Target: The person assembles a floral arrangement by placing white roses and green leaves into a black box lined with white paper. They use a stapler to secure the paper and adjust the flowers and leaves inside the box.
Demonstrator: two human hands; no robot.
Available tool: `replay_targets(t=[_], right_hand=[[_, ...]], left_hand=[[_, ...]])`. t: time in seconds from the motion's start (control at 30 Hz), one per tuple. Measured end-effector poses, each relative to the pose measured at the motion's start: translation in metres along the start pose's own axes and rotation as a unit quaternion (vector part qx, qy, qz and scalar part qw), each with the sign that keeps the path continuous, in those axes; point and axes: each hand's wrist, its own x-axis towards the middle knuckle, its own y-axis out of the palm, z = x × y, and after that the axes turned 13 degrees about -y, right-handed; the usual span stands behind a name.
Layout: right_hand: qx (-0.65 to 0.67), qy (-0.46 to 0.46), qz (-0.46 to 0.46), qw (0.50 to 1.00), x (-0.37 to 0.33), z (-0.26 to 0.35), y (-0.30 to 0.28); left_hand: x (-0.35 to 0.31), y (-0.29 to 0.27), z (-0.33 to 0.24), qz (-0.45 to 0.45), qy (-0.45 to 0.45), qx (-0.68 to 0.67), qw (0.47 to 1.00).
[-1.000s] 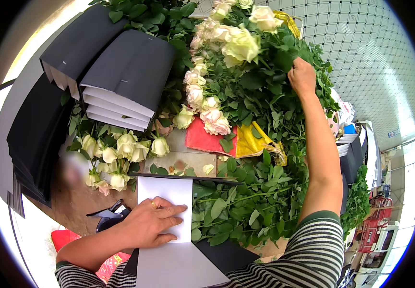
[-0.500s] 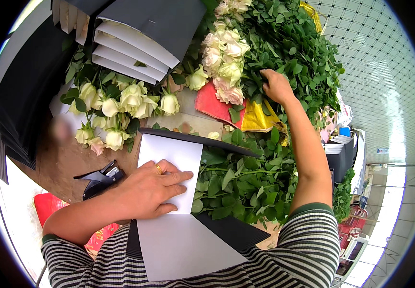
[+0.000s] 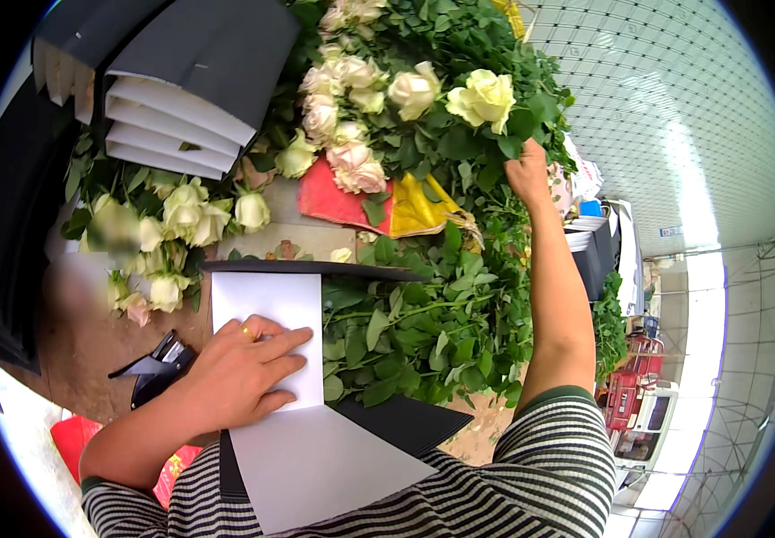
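My left hand [image 3: 246, 372] lies with fingers stretched out on a white-faced folded sheet [image 3: 266, 294], pressing it down. The sheet's black edge stands up behind it, and a lower flap [image 3: 329, 466] spreads toward my body. Out to the right, my right hand [image 3: 528, 175] is closed round leafy rose stems. A cream rose [image 3: 481, 100] rises just above that hand, and a paler rose [image 3: 414, 91] hangs beside it; the stems inside my grip are hidden. Left of my left hand rests a black and grey stapler [image 3: 156, 368].
Pale pink and cream roses [image 3: 351, 134] lie at the back, more cream roses [image 3: 186, 220] at the left. Large black folded wrappers [image 3: 199, 72] stand behind them. Cut green leaves [image 3: 423, 332] cover the right side, beside a red cloth [image 3: 338, 199] and a yellow bag [image 3: 428, 206].
My right hand has drawn out of the foliage to the right, and roses have come up with it. My left hand stays on the sheet. The whole view has shifted.
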Motion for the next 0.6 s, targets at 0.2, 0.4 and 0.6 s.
replay_targets(t=[0.2, 0.4, 0.6], right_hand=[[-0.104, -0.010, 0.031, 0.994, 0.028, -0.012, -0.007], [0.100, -0.044, -0.161, 0.981, 0.101, 0.033, -0.012], [-0.155, -0.069, -0.143, 0.975, 0.101, 0.086, -0.021]], left_hand=[[0.000, -0.001, 0.003, -0.006, 0.016, -0.008, 1.000], [-0.004, 0.001, 0.008, 0.005, 0.003, -0.002, 1.000], [0.000, 0.000, 0.009, 0.007, 0.038, 0.003, 0.999]])
